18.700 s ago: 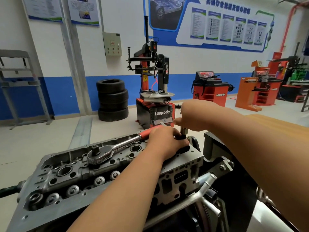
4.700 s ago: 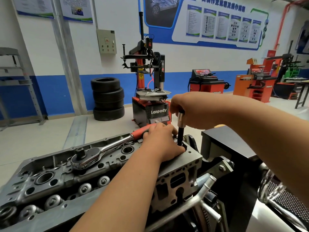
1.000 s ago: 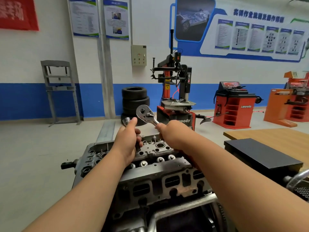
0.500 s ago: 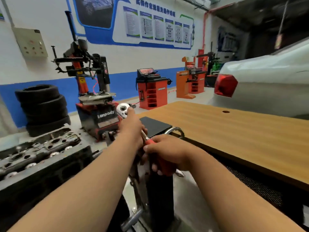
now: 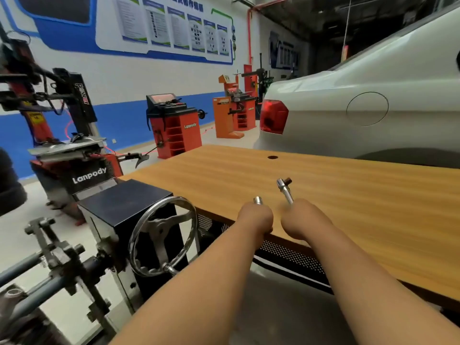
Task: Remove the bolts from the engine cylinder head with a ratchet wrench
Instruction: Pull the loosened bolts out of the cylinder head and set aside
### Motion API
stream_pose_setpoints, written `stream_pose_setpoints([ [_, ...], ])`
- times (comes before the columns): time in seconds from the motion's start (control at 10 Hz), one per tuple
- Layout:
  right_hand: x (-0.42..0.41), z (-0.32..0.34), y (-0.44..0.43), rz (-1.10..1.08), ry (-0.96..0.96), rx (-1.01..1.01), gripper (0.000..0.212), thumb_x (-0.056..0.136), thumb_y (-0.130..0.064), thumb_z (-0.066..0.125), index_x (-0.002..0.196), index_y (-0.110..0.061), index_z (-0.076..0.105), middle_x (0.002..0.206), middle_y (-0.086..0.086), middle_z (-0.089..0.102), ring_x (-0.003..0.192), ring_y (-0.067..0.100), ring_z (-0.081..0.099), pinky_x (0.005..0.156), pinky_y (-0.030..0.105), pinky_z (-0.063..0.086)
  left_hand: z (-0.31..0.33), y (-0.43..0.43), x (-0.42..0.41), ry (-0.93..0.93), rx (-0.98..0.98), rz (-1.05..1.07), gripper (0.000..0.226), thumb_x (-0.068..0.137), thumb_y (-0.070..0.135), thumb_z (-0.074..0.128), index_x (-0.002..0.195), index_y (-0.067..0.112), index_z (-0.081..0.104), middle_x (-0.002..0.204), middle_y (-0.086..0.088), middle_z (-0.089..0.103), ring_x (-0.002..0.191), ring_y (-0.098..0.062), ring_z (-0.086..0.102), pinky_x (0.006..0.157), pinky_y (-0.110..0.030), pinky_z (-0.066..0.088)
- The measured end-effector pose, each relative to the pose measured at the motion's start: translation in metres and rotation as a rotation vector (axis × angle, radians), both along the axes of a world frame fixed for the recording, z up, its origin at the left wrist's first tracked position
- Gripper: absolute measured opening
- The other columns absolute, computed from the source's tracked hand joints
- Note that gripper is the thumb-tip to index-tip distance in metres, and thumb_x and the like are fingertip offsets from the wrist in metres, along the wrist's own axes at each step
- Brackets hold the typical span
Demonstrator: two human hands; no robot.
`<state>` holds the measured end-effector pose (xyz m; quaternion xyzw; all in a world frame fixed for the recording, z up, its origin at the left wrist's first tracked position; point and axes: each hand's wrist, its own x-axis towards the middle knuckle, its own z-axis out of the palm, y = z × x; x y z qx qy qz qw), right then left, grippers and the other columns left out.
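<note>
Both my hands are held over the near edge of a wooden table point(image 5: 323, 190). My right hand point(image 5: 302, 220) grips the ratchet wrench point(image 5: 285, 189); its chrome head and shaft stick up out of my fist, and the handle is hidden. My left hand point(image 5: 255, 216) is curled round a small chrome piece point(image 5: 258, 200), of which only the tip shows above my fingers. The engine cylinder head is out of view, off to the left.
The engine stand's chrome handwheel point(image 5: 163, 235) and black box point(image 5: 124, 202) stand left of my arms. A white car point(image 5: 361, 108) is parked behind the table. A tyre changer point(image 5: 67, 145) and red and orange machines point(image 5: 174, 128) line the far wall.
I have turned further right, from the engine to the table. My hands have parted: the left has come off the wrench head and holds the chrome piece; the right keeps the wrench.
</note>
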<state>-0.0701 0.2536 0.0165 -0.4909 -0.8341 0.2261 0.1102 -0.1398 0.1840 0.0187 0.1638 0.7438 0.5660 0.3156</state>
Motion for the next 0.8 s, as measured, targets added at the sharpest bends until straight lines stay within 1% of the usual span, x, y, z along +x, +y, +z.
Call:
stream_pose_setpoints([
  [0.1,0.000,-0.020,0.020,-0.028,-0.137,0.011,0.033,0.088,-0.023,0.047,0.120,-0.014,0.048,0.116,0.012,0.046,0.090,0.028,0.055,0.068,0.033,0.044,-0.025,0.026,-0.003,-0.028,0.041,-0.062,0.029,0.090,0.002,0.043,0.116,0.000,0.057,0.092,-0.011,0.056,0.079,-0.025,0.055,0.074,-0.033,0.052],
  [0.2,-0.007,-0.031,0.033,-0.042,-0.147,0.073,0.038,0.090,-0.031,0.048,0.125,-0.015,0.047,0.127,0.013,0.035,0.106,0.031,0.048,0.079,0.039,0.042,-0.029,0.035,0.000,-0.049,0.067,-0.149,0.013,0.070,0.009,0.046,0.076,0.019,0.053,0.089,-0.015,0.057,0.084,-0.026,0.051,0.073,-0.035,0.042],
  [0.3,-0.010,-0.048,0.044,0.010,-0.129,0.134,0.046,0.095,-0.046,0.035,0.129,-0.017,0.046,0.130,0.012,0.040,0.115,0.031,0.040,0.090,0.041,0.037,-0.039,0.038,-0.005,-0.048,0.068,-0.181,0.044,0.078,0.003,0.042,0.117,0.013,0.057,0.120,-0.016,0.056,0.103,-0.027,0.055,0.093,-0.035,0.045],
  [0.4,-0.015,-0.055,0.047,-0.025,-0.159,0.234,0.051,0.093,-0.054,0.033,0.131,-0.021,0.045,0.130,0.010,0.044,0.116,0.029,0.040,0.092,0.042,0.036,-0.049,0.032,-0.011,-0.094,0.119,-0.102,0.056,0.088,-0.003,0.036,0.142,0.010,0.039,0.109,-0.005,0.059,0.092,-0.018,0.060,0.089,-0.034,0.052],
  [0.5,-0.025,-0.055,0.043,0.019,-0.179,0.304,0.048,0.094,-0.038,0.039,0.140,-0.028,0.030,0.139,0.007,0.035,0.119,0.029,0.037,0.090,0.041,0.035,-0.052,0.023,-0.012,-0.091,0.134,-0.068,0.052,0.090,-0.004,0.035,0.139,0.010,0.043,0.098,0.004,0.057,0.085,-0.010,0.060,0.074,-0.022,0.052],
  [0.6,-0.035,-0.058,0.040,0.123,-0.243,0.360,0.064,0.090,-0.016,0.038,0.147,-0.034,0.017,0.141,0.003,0.032,0.119,0.028,0.036,0.088,0.040,0.036,-0.052,0.007,-0.009,-0.021,0.087,-0.072,0.049,0.089,0.001,0.037,0.134,0.015,0.049,0.108,0.002,0.060,0.098,-0.013,0.060,0.089,-0.030,0.052],
  [0.7,-0.036,-0.054,0.045,-0.010,-0.241,0.270,0.056,0.091,-0.012,0.036,0.145,-0.028,0.027,0.132,0.006,0.037,0.113,0.029,0.038,0.082,0.038,0.038,-0.049,-0.015,-0.013,0.049,0.038,-0.094,0.043,0.089,0.005,0.041,0.128,0.019,0.053,0.116,-0.001,0.062,0.094,-0.014,0.061,0.088,-0.032,0.052],
  [0.8,-0.031,-0.053,0.049,-0.143,-0.281,0.193,0.053,0.091,-0.010,0.033,0.143,-0.018,0.031,0.134,0.010,0.033,0.115,0.031,0.035,0.087,0.039,0.039,-0.047,-0.044,-0.019,0.077,0.026,-0.131,0.031,0.087,0.007,0.046,0.112,0.022,0.056,0.112,-0.004,0.064,0.090,-0.017,0.063,0.077,-0.032,0.051],
])
